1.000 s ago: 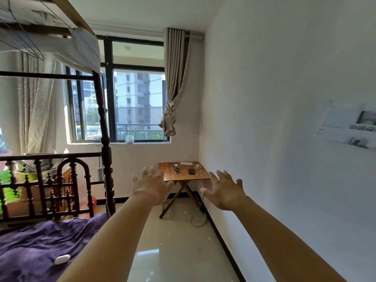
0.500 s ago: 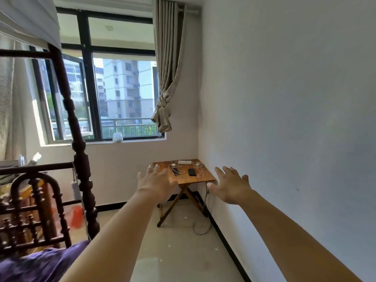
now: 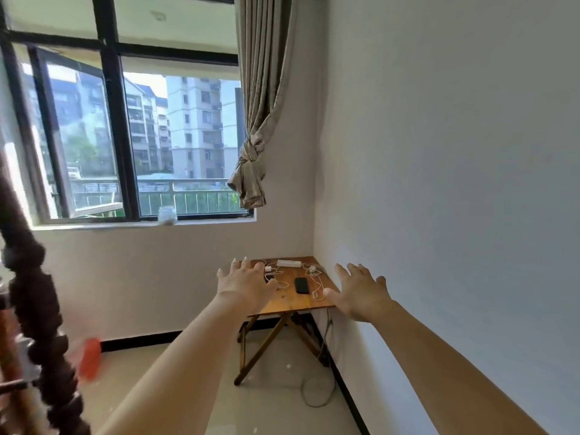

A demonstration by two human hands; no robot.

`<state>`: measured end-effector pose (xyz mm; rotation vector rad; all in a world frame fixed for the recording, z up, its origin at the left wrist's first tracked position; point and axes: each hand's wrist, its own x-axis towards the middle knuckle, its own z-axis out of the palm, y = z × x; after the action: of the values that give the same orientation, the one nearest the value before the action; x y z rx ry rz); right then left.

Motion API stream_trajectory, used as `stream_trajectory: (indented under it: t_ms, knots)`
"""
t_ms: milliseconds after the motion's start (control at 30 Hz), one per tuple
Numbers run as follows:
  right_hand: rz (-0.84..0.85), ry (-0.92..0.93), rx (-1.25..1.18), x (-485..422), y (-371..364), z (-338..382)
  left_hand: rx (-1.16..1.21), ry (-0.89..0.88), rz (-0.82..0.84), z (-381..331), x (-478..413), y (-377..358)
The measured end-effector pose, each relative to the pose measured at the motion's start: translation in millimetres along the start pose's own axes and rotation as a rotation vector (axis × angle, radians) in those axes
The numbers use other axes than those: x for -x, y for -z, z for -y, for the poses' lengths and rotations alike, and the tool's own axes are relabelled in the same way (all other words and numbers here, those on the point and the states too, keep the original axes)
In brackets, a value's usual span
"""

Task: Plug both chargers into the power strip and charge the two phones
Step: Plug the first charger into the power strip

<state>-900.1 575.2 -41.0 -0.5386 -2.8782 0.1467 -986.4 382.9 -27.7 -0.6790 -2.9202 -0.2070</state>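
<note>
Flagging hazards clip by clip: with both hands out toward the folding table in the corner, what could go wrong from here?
1. White charger cables lie tangled beside the black phone; pulling one could drag it off the folding table.
2. A cord loop on the floor by the table legs could catch a foot.
3. The left hand hides the second phone.

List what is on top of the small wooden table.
On the wooden table: a white power strip at the back, a black phone, white chargers and loose cables. The left hand covers most of a second phone.
</note>
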Motion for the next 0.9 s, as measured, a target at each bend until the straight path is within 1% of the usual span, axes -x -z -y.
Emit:
stream_trajectory:
  t_ms: [167, 400, 533, 700, 900]
  knots:
    - [0.023, -0.012, 0.014, -111, -34, -10, -0.024, -0.025, 0.017, -5, -116, -29]
    - [0.019, -0.061, 0.021, -272, -74, -19, -0.035, -0.112, 0.022, 5, -285, -64]
    - [0.025, -0.080, 0.022, -355, -86, -29, 0.000, -0.133, 0.019, 0, -380, -76]
    - [0.060, -0.091, 0.062, -453, -110, -52, 0.033, -0.188, 0.018, -17, -481, -113]
    - [0.082, -0.079, 0.051, -577, -155, -90, 0.063, -0.151, 0.038, -35, -608, -163]
